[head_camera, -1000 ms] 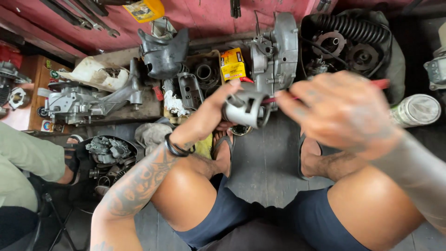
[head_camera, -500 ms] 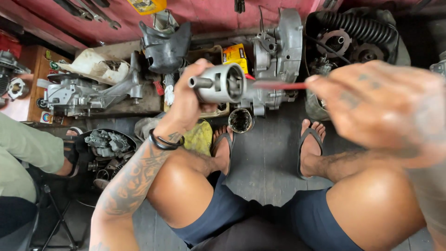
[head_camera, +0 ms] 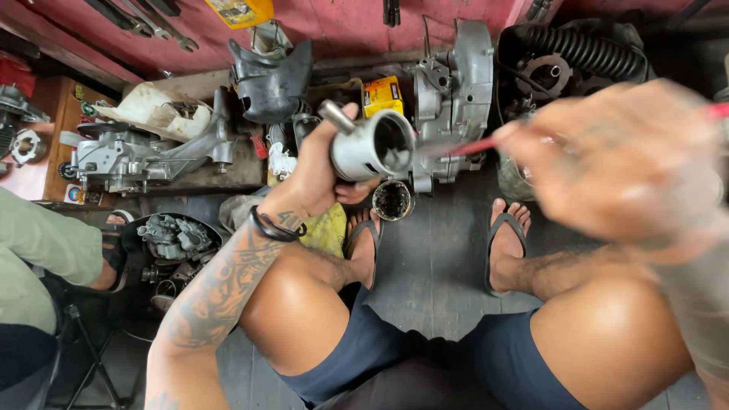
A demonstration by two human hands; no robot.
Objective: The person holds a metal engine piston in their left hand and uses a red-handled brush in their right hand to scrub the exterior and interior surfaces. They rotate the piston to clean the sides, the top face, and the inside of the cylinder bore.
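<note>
Above the knees, left hand [head_camera: 315, 178] has its grip clamped around a grey metal cylinder [head_camera: 370, 146], open bore facing right. Right hand [head_camera: 619, 163], blurred at near right, is closed on a red-handled tool [head_camera: 474, 146]; tip sits at the bore mouth. Engine casing [head_camera: 456, 95] stands just beyond, on the floor. Yellow box [head_camera: 382, 95] lies left of the casing.

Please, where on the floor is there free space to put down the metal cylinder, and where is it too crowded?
The bare grey floor between the two sandalled feet is free, bordered by the small round part ahead. The left hand holds the metal cylinder. Crowded: the strip along the red wall, with the engine casing, and the left side by the carburettor tray.
</note>
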